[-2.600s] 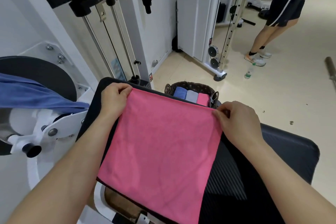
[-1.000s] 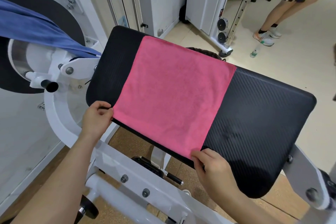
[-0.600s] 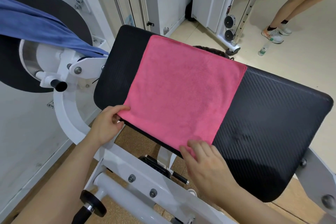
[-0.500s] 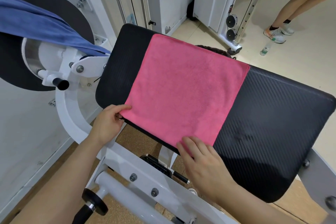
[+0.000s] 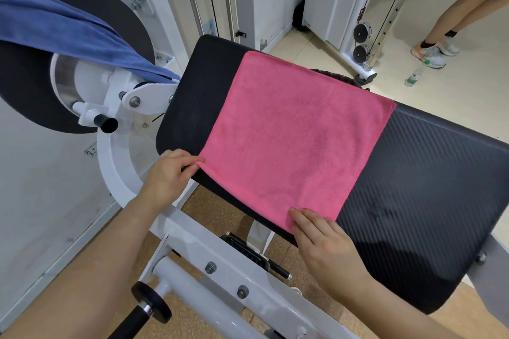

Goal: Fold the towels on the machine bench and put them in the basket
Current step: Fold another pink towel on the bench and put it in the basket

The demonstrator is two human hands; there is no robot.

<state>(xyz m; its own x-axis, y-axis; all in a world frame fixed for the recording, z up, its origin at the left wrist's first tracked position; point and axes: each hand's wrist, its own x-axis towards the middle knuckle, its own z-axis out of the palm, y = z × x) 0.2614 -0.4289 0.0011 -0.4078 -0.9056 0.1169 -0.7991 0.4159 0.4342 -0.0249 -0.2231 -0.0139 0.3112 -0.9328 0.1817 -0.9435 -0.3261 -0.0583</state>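
A pink towel (image 5: 292, 140) lies spread flat on the black padded machine bench (image 5: 418, 179). My left hand (image 5: 168, 176) pinches the towel's near left corner at the bench's front edge. My right hand (image 5: 322, 239) has its fingers on the near right corner, the thumb hidden beneath; the corner hangs slightly over the pad's edge. A blue towel (image 5: 63, 33) is draped over the black round pad (image 5: 33, 96) at the left. Only a sliver of the dark wicker basket (image 5: 340, 77) shows behind the bench's far edge.
White machine frame bars (image 5: 220, 270) and a black knob (image 5: 150, 305) sit below the bench. A cable machine (image 5: 366, 36) stands at the back. A person's legs (image 5: 451, 19) and a plastic bottle (image 5: 413, 77) are on the floor at the far right.
Both hands moved from the towel's far corners to its near corners. Over the last second my right hand slid left onto the near right corner, and my left hand took hold of the near left corner.
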